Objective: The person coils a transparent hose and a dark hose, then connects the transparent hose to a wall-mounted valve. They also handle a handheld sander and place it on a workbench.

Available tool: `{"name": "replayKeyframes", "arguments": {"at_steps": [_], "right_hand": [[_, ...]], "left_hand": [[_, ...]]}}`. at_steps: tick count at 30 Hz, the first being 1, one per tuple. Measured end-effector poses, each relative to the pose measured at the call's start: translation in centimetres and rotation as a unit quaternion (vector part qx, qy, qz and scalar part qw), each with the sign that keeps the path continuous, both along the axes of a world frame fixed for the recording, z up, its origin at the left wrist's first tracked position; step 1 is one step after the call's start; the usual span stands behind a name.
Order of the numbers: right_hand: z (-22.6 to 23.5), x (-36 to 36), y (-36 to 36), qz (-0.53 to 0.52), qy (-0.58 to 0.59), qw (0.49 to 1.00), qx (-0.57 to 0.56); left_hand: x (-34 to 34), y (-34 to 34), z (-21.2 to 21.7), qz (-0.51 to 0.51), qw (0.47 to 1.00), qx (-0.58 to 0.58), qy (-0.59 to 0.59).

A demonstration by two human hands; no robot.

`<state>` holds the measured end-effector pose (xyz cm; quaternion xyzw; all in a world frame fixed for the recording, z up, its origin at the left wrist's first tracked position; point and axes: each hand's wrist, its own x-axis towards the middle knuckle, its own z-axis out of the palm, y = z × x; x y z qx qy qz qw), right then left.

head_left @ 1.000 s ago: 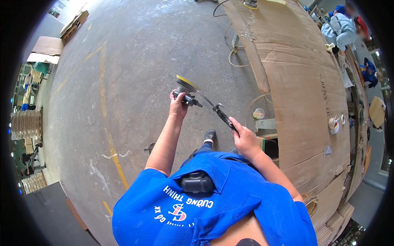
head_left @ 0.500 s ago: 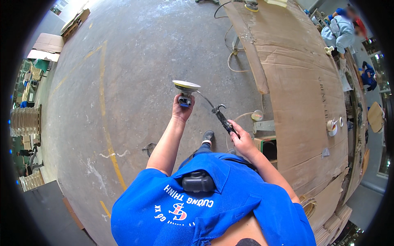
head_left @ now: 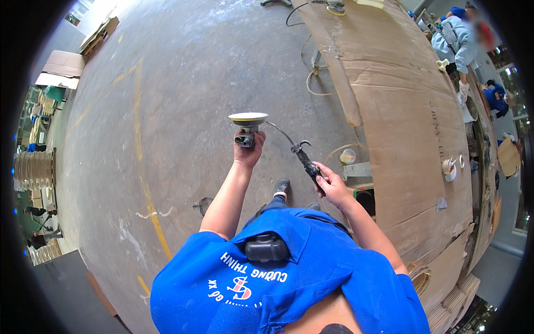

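Note:
My left hand is wrapped round the body of a round orbital sander, holding it above the floor with its pale disc pad facing up. In my right hand is a black air blow gun with a hooked lever. The gun's thin curved nozzle reaches up and left to near the edge of the sander's pad; whether they touch I cannot tell.
To the right stands a long workbench covered with cardboard, bearing tape rolls and another sander. Hoses hang at its side. Co-workers are at the far right. Yellow lines mark the grey floor.
The sander has tilted so its pad lies more level, and it has shifted slightly left and down. My right hand and the blow gun have moved a little right and down.

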<state>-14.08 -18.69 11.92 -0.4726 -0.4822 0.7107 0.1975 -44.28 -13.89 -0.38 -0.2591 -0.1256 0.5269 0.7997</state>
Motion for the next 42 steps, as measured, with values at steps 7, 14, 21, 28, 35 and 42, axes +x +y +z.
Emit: {"name": "replayKeyframes", "arguments": {"at_steps": [7,14,21,28,35,42], "right_hand": [[3.5,0.1,0.9,-0.003,-0.024,0.997,-0.074],[3.1,0.3,1.4,0.025,-0.041,0.997,-0.054],[5.1,0.2,1.0,0.112,-0.115,0.987,0.017],[10.9,1.7,2.3,0.264,-0.185,0.931,0.169],[12.3,2.1,3.3,0.254,-0.201,0.9,0.292],[12.2,1.6,5.4,0.314,-0.202,0.901,0.22]], "left_hand": [[-0.5,-0.1,0.4,0.006,1.0,0.007,-0.004],[-1.1,-0.7,0.1,0.002,1.0,0.003,0.024],[-1.8,-0.9,-0.8,0.048,0.971,-0.046,0.228],[-5.2,-1.0,1.9,0.048,0.782,0.101,0.613],[-5.2,-0.6,5.2,0.026,0.423,0.156,0.892],[-2.9,-1.3,5.9,0.113,0.044,0.281,0.952]]}}
